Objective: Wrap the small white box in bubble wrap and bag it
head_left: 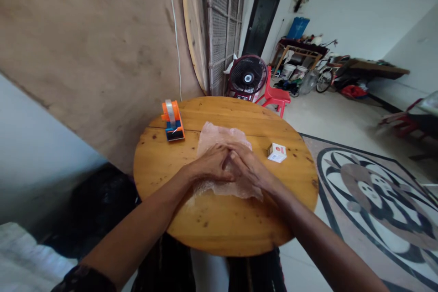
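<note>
bubble wrap (224, 133) lying under my fingers (218, 149), midway between the wooden surface's (229, 230) near and far edges, my left hand (212, 163) spreading thumb from fingers, from here I cannot tell whether my right hand (249, 164) is clamping

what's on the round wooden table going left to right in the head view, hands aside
orange-and-blue tape dispenser → crinkled translucent pinkish plastic sheet → small white box with red print
</note>
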`<state>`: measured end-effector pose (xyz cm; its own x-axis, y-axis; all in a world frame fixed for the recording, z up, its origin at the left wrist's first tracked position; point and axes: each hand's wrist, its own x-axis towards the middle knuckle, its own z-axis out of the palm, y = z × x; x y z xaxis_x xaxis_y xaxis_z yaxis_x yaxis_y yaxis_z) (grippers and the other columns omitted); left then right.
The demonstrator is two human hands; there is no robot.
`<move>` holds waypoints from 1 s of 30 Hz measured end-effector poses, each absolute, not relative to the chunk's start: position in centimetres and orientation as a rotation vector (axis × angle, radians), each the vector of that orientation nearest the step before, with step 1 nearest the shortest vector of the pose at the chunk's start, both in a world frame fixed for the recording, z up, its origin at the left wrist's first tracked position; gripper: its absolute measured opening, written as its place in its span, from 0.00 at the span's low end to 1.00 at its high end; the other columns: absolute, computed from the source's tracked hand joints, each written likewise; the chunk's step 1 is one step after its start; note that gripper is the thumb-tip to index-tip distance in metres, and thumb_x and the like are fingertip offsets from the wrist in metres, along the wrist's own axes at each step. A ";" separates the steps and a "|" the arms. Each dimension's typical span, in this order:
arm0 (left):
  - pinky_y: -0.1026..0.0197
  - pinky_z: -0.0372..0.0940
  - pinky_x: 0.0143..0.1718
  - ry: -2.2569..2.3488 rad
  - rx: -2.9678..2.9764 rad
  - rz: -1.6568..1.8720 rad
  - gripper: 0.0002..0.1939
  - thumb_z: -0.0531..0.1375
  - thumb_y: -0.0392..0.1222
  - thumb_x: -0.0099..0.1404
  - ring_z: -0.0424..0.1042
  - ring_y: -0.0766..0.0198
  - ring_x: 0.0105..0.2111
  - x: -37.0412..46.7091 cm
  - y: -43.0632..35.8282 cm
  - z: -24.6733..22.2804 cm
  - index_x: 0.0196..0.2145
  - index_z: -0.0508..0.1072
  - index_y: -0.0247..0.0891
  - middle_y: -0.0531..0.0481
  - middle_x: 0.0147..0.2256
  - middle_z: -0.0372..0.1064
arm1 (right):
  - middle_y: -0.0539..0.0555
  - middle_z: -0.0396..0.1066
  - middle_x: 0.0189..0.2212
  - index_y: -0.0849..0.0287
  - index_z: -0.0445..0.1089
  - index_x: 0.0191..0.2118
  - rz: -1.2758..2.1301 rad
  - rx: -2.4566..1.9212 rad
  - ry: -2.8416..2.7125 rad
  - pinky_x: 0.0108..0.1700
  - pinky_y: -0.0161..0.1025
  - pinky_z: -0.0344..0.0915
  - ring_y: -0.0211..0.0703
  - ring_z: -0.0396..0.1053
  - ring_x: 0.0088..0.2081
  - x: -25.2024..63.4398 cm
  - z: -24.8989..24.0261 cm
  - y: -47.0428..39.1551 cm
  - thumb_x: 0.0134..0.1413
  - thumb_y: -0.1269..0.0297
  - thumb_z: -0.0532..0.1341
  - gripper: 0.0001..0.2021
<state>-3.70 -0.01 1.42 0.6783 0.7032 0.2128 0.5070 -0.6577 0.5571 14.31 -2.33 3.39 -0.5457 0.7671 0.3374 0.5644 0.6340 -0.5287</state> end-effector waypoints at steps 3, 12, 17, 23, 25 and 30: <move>0.43 0.50 0.60 0.936 2.538 0.496 0.42 0.65 0.55 0.51 0.53 0.42 0.60 -3.9 0.2 1.2 0.59 0.60 0.36 0.37 0.61 0.55 | 0.63 0.61 0.60 0.63 0.61 0.60 0.406 -1.193 -2.300 0.65 0.49 0.52 0.48 0.57 0.62 14.5 1.4 1.0 0.66 0.59 0.45 0.23; 0.48 0.56 0.53 1.346 2.556 0.528 0.16 0.53 0.50 0.65 0.62 0.50 0.51 -4.8 0.7 1.3 0.44 0.68 0.37 0.41 0.49 0.67 | 0.62 0.54 0.64 0.64 0.57 0.63 0.100 -1.648 -2.400 0.62 0.55 0.51 0.56 0.52 0.64 15.9 0.3 2.0 0.65 0.56 0.46 0.26; 0.48 0.56 0.53 1.510 2.591 0.542 0.14 0.53 0.48 0.66 0.62 0.50 0.50 -4.8 0.6 1.3 0.42 0.70 0.37 0.41 0.47 0.68 | 0.61 0.53 0.65 0.62 0.55 0.64 0.085 -1.681 -2.417 0.62 0.54 0.49 0.56 0.51 0.65 15.7 0.7 1.9 0.65 0.54 0.46 0.27; 0.51 0.61 0.48 1.565 2.602 0.578 0.12 0.52 0.44 0.66 0.66 0.53 0.43 -4.2 0.3 1.6 0.34 0.73 0.37 0.42 0.38 0.71 | 0.60 0.61 0.61 0.59 0.63 0.58 0.056 -1.539 -2.445 0.58 0.51 0.52 0.51 0.59 0.60 16.9 1.4 1.7 0.63 0.57 0.50 0.22; 0.52 0.61 0.46 1.573 2.620 0.617 0.12 0.53 0.44 0.66 0.67 0.53 0.42 -4.0 0.3 1.4 0.34 0.73 0.37 0.42 0.38 0.70 | 0.60 0.64 0.59 0.59 0.66 0.56 0.057 -1.495 -2.445 0.57 0.49 0.52 0.49 0.60 0.59 17.0 1.6 1.6 0.63 0.59 0.51 0.19; 0.50 0.58 0.52 1.384 2.759 0.656 0.10 0.53 0.42 0.66 0.65 0.53 0.47 -3.5 0.4 0.9 0.36 0.74 0.39 0.43 0.41 0.70 | 0.59 0.67 0.56 0.59 0.68 0.53 0.080 -1.469 -2.430 0.57 0.46 0.52 0.48 0.63 0.58 16.8 1.7 1.8 0.60 0.65 0.53 0.18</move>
<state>-3.50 0.43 0.85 0.5291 0.7639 0.3695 0.7697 -0.6154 0.1702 16.82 1.84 1.73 -0.4326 0.8731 0.2248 0.8564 0.4759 -0.2005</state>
